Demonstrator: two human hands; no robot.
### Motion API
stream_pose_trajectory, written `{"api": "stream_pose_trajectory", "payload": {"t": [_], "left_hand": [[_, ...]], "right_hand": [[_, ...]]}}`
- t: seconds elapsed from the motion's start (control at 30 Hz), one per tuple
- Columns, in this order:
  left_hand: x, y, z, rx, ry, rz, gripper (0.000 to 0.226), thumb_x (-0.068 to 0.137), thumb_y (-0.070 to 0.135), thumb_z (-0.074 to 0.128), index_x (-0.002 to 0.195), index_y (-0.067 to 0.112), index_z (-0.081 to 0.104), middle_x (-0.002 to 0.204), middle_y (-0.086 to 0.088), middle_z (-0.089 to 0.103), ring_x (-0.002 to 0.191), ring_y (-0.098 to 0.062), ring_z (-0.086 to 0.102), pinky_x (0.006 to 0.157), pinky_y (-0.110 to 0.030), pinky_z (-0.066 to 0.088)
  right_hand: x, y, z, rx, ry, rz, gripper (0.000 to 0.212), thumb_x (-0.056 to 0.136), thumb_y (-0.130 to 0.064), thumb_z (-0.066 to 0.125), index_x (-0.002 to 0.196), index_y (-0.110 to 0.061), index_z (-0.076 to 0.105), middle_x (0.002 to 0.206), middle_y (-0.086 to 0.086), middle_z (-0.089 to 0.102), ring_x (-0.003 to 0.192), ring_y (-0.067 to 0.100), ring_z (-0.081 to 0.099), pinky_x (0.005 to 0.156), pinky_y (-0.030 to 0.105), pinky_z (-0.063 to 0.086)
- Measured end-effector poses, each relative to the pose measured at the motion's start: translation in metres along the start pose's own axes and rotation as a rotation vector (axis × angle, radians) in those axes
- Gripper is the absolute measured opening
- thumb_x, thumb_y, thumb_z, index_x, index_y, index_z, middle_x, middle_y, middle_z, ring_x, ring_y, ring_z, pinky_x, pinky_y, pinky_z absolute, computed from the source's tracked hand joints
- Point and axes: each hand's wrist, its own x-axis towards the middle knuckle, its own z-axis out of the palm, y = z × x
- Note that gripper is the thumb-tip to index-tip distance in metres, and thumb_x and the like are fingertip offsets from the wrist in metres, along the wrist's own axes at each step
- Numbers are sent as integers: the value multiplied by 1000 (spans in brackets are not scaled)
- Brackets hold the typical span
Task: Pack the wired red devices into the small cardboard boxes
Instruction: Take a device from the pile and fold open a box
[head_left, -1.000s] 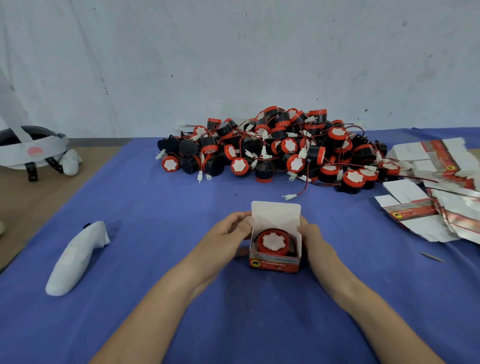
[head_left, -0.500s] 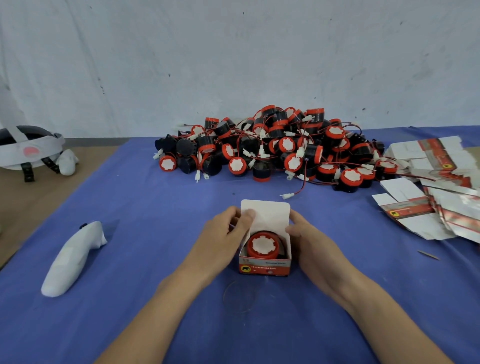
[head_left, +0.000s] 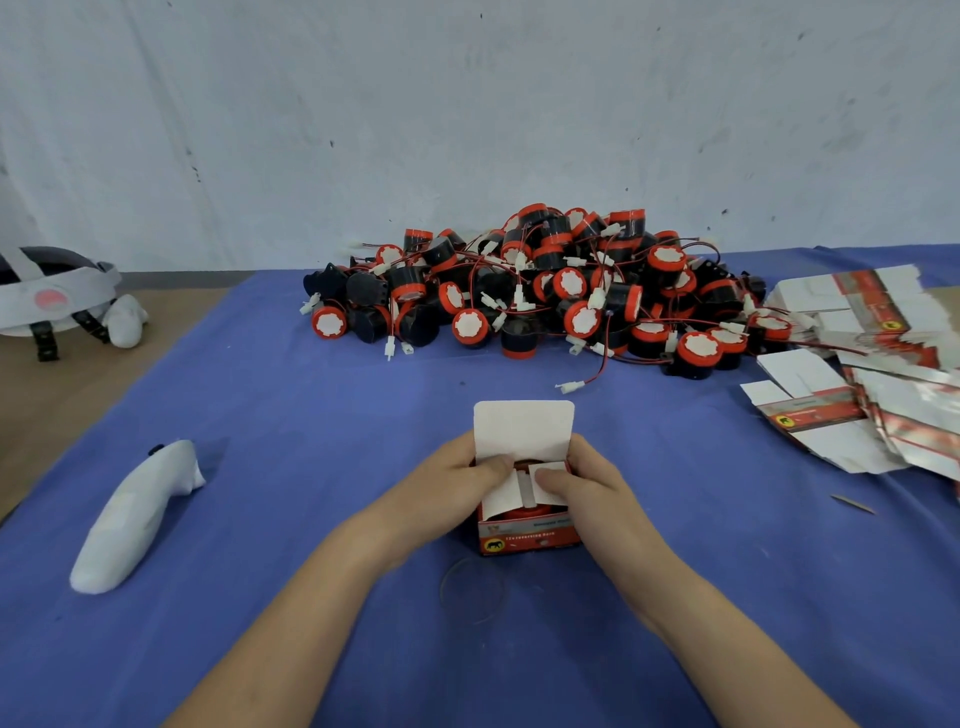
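A small cardboard box (head_left: 527, 535) with a red printed front stands on the blue cloth at centre. Its white lid flap (head_left: 523, 430) stands upright at the back. My left hand (head_left: 452, 480) holds the box's left side, thumb pressing the left side flap down. My right hand (head_left: 587, 486) holds the right side, thumb pressing the right side flap down. The two flaps cover most of a red device (head_left: 522, 512) inside; only slivers of red show. A big pile of red and black wired devices (head_left: 545, 291) lies behind.
Flat unfolded cartons (head_left: 862, 374) are heaped at the right. A white controller (head_left: 135, 514) lies on the cloth at the left. A headset (head_left: 52, 296) rests on the brown surface at far left. A thin sliver (head_left: 852, 503) lies near the right edge.
Both thumbs have folded the side flaps inward over the device, which was fully visible before. The box has stayed in about the same spot on the cloth.
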Motion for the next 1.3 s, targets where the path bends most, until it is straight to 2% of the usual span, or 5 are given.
{"api": "stream_pose_trajectory", "payload": {"t": [0.53, 0.8, 0.9, 1.13, 1.3], "left_hand": [[-7, -17, -9, 175, 123, 171, 43, 100, 5, 42, 97, 37, 71, 92, -16, 66, 79, -35, 53, 74, -36, 41], [-11, -17, -15, 413, 111, 181, 41, 101, 16, 46, 108, 53, 63, 100, 18, 69, 89, -11, 63, 77, -31, 53], [-14, -12, -17, 489, 102, 251, 33, 101, 23, 49, 111, 52, 59, 105, 28, 66, 100, 1, 60, 78, -16, 50], [-25, -11, -18, 790, 58, 246, 56, 95, 2, 38, 129, 43, 57, 119, 44, 48, 118, 13, 40, 99, -22, 41], [-32, -14, -16, 736, 63, 271, 49, 94, 35, 30, 138, 45, 51, 148, 36, 31, 133, 12, 26, 107, -24, 37]], "right_hand": [[-5, -2, -11, -237, -22, -153, 21, 103, -25, 53, 96, -37, 69, 84, -9, 69, 75, 4, 59, 66, 19, 47], [-3, -1, -18, -391, -62, -196, 10, 97, -52, 56, 105, -52, 63, 98, -20, 72, 92, 2, 68, 73, 18, 53], [-6, -2, -25, -450, -158, -229, 43, 80, -81, 51, 116, -57, 55, 107, -26, 68, 100, -1, 65, 76, 12, 49], [-14, 1, -40, -774, -284, -274, 71, 70, -84, 54, 136, -70, 31, 149, -47, 14, 133, -15, 34, 109, 22, 39], [-23, -1, -40, -890, -283, -354, 76, 84, -86, 32, 152, -55, 20, 153, -50, -4, 144, -13, 21, 113, 24, 34]]}}
